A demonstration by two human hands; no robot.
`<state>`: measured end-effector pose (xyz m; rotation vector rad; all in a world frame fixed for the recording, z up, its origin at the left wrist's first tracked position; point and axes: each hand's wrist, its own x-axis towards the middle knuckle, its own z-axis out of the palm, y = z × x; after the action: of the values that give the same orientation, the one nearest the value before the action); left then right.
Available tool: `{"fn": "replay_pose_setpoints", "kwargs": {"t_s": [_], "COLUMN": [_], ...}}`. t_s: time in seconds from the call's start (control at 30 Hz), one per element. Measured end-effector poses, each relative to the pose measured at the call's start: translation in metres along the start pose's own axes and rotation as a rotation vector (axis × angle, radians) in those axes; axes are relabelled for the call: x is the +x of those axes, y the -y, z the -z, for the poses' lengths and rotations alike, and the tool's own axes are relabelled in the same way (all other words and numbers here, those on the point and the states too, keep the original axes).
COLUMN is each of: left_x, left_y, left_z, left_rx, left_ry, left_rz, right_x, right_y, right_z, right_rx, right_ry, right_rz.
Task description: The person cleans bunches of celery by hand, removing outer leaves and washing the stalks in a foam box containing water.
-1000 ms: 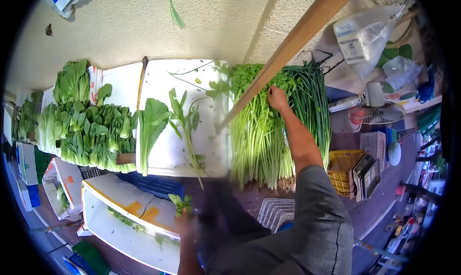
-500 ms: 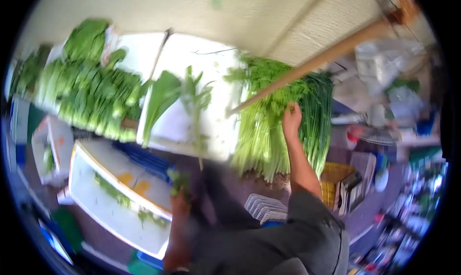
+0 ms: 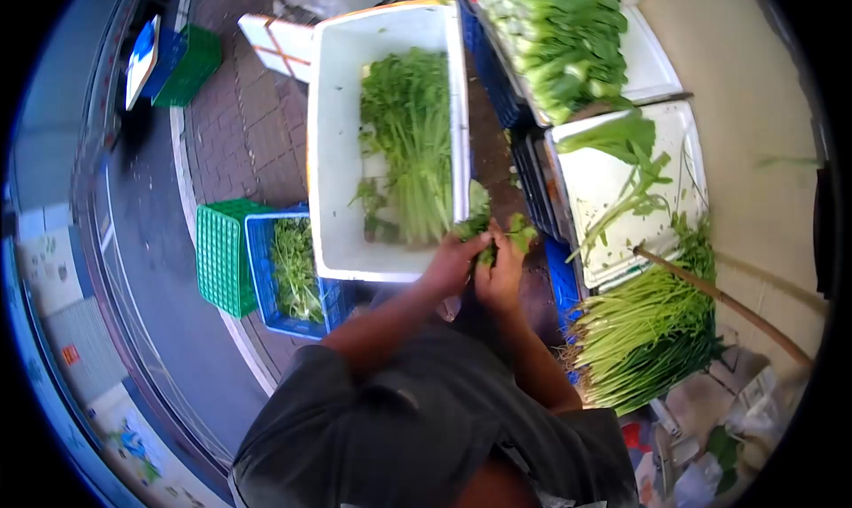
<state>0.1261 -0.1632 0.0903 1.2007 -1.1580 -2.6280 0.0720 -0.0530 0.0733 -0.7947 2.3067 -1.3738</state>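
Note:
My left hand [image 3: 457,258] is closed around a small sprig of leafy greens [image 3: 479,211], just off the near right corner of a white foam box [image 3: 388,264]. Right beside it, almost touching, my right hand [image 3: 501,267] has its fingers closed on the same greens, with a few leaves [image 3: 522,233] poking out to the right. The fingertips are partly hidden by leaves. Inside the box lies a bunch of long-stemmed leafy greens [image 3: 417,144], its pale stalks toward me.
To the right, a white tray [image 3: 612,215] holds a few loose stalks. Leafy heads [image 3: 568,47] are stacked beyond it, and thin-stemmed greens [image 3: 639,330] lie nearer, under a wooden pole [image 3: 728,304]. Left stand a blue crate [image 3: 259,268] of greens and a green crate [image 3: 226,268].
My view has turned left toward the foam box. My right hand has left the thin-stemmed greens and come together with my left, which held a leafy sprig before too.

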Motion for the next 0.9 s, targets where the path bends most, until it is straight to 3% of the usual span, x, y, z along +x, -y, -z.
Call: {"fn": "replay_pose_setpoints", "kwargs": {"t_s": [0.03, 0.07, 0.13, 0.17, 0.23, 0.3, 0.4, 0.43, 0.47, 0.5, 0.57, 0.6, 0.67, 0.7, 0.8, 0.87, 0.9], "left_x": [-0.019, -0.022, -0.037, -0.054, -0.074, -0.106, -0.140, -0.146, -0.151, -0.153, -0.148, -0.151, -0.157, -0.143, -0.121, -0.089, -0.073], "left_y": [-0.034, -0.018, -0.022, -0.031, -0.039, -0.038, -0.047, -0.037, -0.027, -0.021, -0.007, -0.016, 0.042, 0.038, 0.030, -0.012, -0.036], "left_z": [0.023, 0.073, 0.131, 0.155, 0.197, 0.267, 0.360, 0.403, 0.442, 0.477, 0.526, 0.535, 0.616, 0.621, 0.600, 0.502, 0.440], "left_rx": [0.232, 0.296, 0.121, -0.116, -0.262, -0.370, -0.338, -0.285, -0.288, -0.287, -0.234, -0.214, 0.852, 0.308, 0.493, 0.245, 0.271], "left_ry": [-0.108, -0.118, -0.183, -0.253, -0.422, -0.479, -0.774, -0.848, -0.928, -1.001, -1.043, -1.096, -1.073, -1.310, -1.238, -0.990, -0.878], "left_rz": [0.128, 0.132, 0.082, 0.042, -0.106, -0.226, -0.432, -0.472, -0.482, -0.495, -0.284, 0.013, 0.177, 0.450, -0.021, -0.276, -0.318], "right_x": [0.001, -0.002, -0.001, -0.003, 0.002, 0.001, 0.007, 0.011, 0.022, 0.033, 0.044, 0.041, 0.042, 0.044, 0.030, 0.017, 0.024], "right_y": [0.014, 0.032, 0.056, 0.069, 0.106, 0.111, 0.036, -0.015, -0.041, -0.063, -0.118, -0.148, -0.191, -0.195, -0.213, -0.244, -0.240], "right_z": [-0.022, -0.046, -0.094, -0.118, -0.143, -0.168, -0.203, -0.217, -0.219, -0.221, -0.229, -0.235, -0.246, -0.253, -0.280, -0.302, -0.305], "right_rx": [0.128, 0.130, 0.237, 0.354, 0.408, 0.403, 0.213, 0.059, -0.111, -0.276, -0.490, -0.528, -0.574, -0.562, -0.522, -0.496, -0.498], "right_ry": [0.098, 0.197, 0.361, 0.436, 0.564, 0.540, 0.514, 0.471, 0.603, 0.619, 0.533, 0.443, 0.382, 0.361, 0.232, 0.074, 0.150], "right_rz": [-0.053, -0.061, 0.034, 0.123, 0.143, 0.074, -0.088, 0.032, -0.191, -0.230, -0.310, -0.353, -0.483, -0.562, -0.735, -0.744, -0.826]}}
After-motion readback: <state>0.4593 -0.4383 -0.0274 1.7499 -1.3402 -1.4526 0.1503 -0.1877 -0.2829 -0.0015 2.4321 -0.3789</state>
